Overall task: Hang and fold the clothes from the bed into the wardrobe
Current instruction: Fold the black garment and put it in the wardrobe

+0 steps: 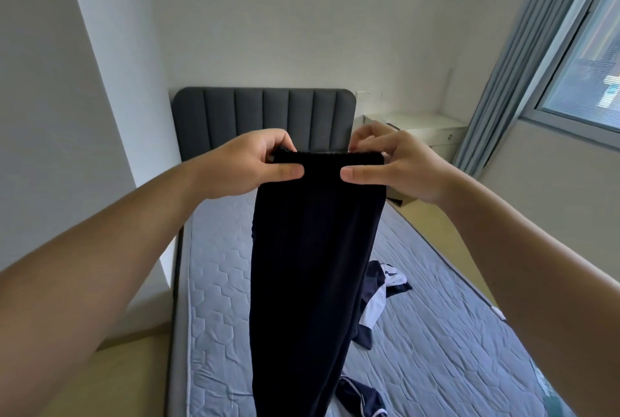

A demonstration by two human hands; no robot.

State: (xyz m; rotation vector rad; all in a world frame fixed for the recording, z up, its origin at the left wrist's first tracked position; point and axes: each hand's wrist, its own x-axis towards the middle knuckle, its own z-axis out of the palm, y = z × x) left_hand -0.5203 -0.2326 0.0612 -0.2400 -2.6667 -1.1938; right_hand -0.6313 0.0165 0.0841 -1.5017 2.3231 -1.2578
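Observation:
I hold a pair of black trousers (312, 265) up in front of me over the bed, legs hanging straight down together. My left hand (248, 165) pinches the left end of the waistband, thumb in front. My right hand (392, 165) pinches the right end the same way. A navy and white garment (375, 299) lies crumpled on the mattress behind the trousers. Part of another navy piece with white piping (362, 400) shows at the bottom edge. No wardrobe is in view.
The bed has a grey-blue quilted mattress (453, 316) and a dark grey padded headboard (261, 114). A white nightstand (419, 130) stands to its right. Blue curtains (523, 57) and a window (587, 64) fill the right wall. A white wall (50, 114) runs along the left.

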